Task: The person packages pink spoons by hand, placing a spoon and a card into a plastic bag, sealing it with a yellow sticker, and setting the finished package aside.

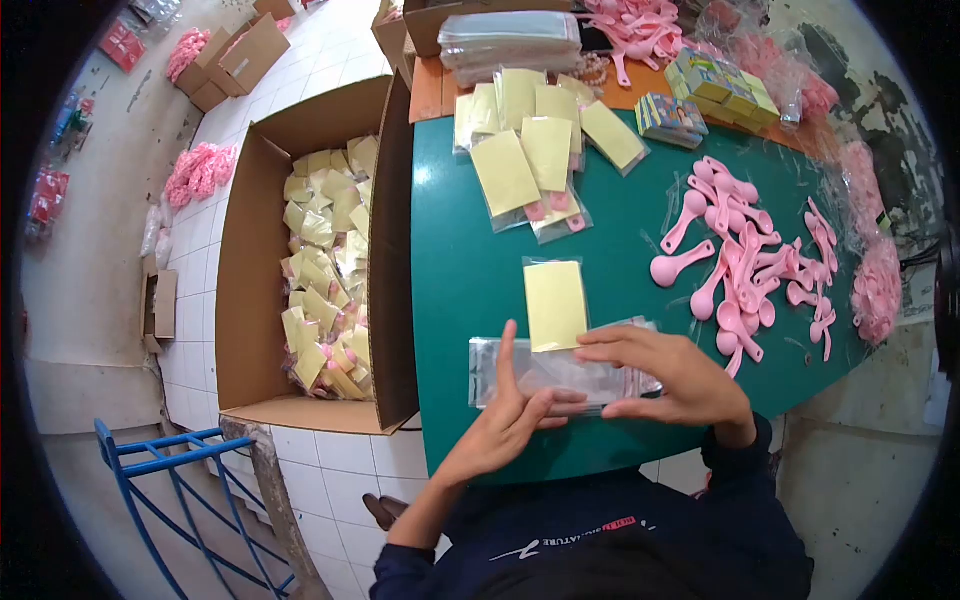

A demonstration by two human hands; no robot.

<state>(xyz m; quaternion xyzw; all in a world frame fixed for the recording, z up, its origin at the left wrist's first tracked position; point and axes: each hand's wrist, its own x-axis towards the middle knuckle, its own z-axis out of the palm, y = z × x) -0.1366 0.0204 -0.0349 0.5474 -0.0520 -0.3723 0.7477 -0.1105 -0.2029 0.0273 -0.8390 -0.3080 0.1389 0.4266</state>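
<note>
A stack of clear plastic bags (545, 368) lies flat at the table's near edge. My left hand (508, 420) rests over the stack's front edge, one finger pointing up and the others stretched to the right. At the right end of the stack, my right hand (675, 375) has its thumb and fingers apart, its fingertips near a yellow card (556, 300). That card sits in a clear sleeve just above the stack. Whether either hand grips a bag's film is hard to see, but both look open. Further up are several bagged yellow cards (505, 172), some with pink pieces showing.
Loose pink scoops (735, 260) spread over the right of the green table (465, 270). Small printed boxes (670, 118) and packs of clear sleeves (510, 42) stand at the back. A cardboard box (255, 300) of bagged cards is to the left, near a blue metal rail (165, 445).
</note>
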